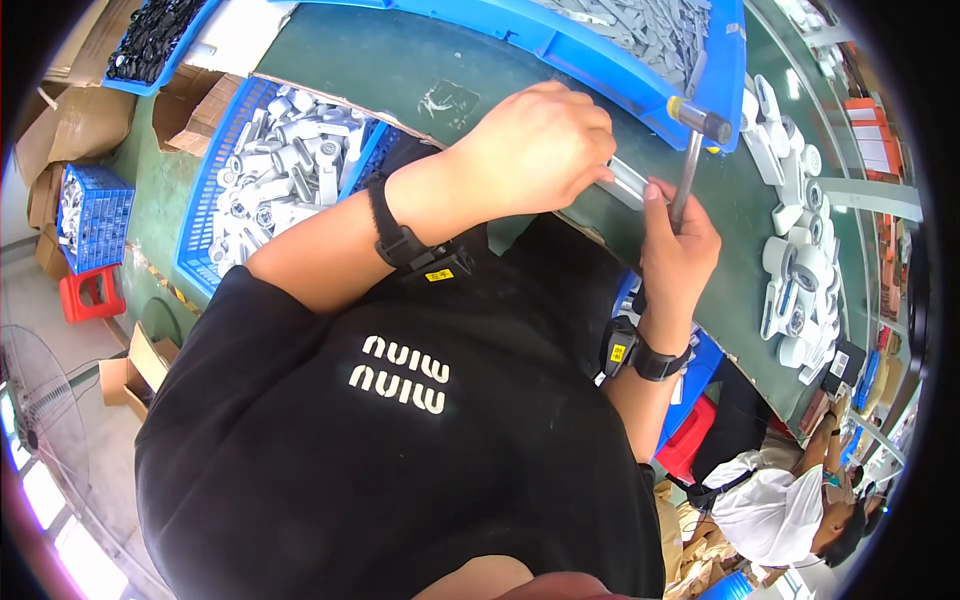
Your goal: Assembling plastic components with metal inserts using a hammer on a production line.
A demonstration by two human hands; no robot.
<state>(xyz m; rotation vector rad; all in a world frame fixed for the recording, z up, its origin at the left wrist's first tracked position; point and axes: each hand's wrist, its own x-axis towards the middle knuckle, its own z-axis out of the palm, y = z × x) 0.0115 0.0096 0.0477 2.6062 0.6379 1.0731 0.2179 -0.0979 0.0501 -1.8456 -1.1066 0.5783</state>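
Over the green worktable, a pale grey, elongated channel-like part (628,184) spans the gap between my hands. My left hand (545,140) is closed, its fingertips at the near-left end of this part. At the opposite end, my right thumb touches or nearly touches it. A small hammer (688,172) with a metal handle and a yellow-and-dark head stands upright from my right hand (680,245), whose fingers close round its lower handle. The fingers of my left hand are partly hidden behind its back.
A blue bin (545,42) of grey strips lies beyond my hands. White wheeled parts (800,270) are heaped on the table at right. A blue basket (197,222) of similar pieces stands left. A person in white (775,510) is at lower right.
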